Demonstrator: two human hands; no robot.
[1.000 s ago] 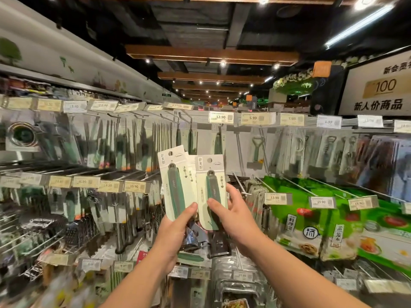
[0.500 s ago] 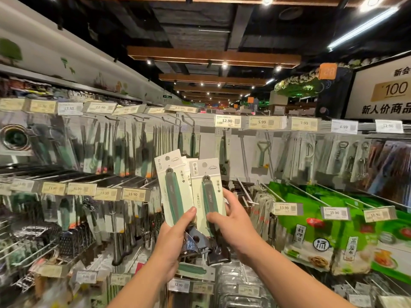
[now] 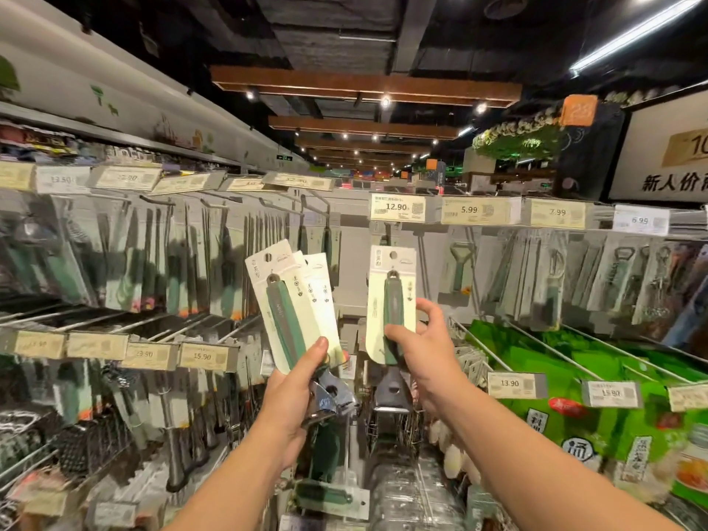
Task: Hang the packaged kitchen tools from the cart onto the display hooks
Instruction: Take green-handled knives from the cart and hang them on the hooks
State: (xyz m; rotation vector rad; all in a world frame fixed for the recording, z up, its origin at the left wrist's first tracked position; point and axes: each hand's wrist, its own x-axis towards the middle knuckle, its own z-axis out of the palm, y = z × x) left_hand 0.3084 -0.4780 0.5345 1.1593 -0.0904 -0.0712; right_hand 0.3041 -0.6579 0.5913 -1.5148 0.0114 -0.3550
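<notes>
Holding now: your right hand (image 3: 419,362) pinches a single pale card package with a green-handled tool (image 3: 391,300), thumb on the front of the handle, fingers curled behind the card's right edge.
Other hand: your left hand (image 3: 302,392) grasps a fanned stack of matching pale card packages (image 3: 295,300) near their lower ends, thumb pressed across the front card.
Long axis, single package: upright, hang hole at the top, the tool's dark metal head (image 3: 392,392) pointing down below your hand.
Long axis, stack: leaning up and to the left, hang holes uppermost, shiny metal heads (image 3: 331,396) low beside your palm.
Place: you hold the single package just below the 12.90 price tag (image 3: 398,208), in front of the pale back panel; its hole is not on a hook.
Change: half a second ago the two bundles touched edge to edge; you have since drawn the single package right and up, and a clear gap separates it from the stack.
Nearby: green snack bags (image 3: 574,377) hang at the right.
</notes>
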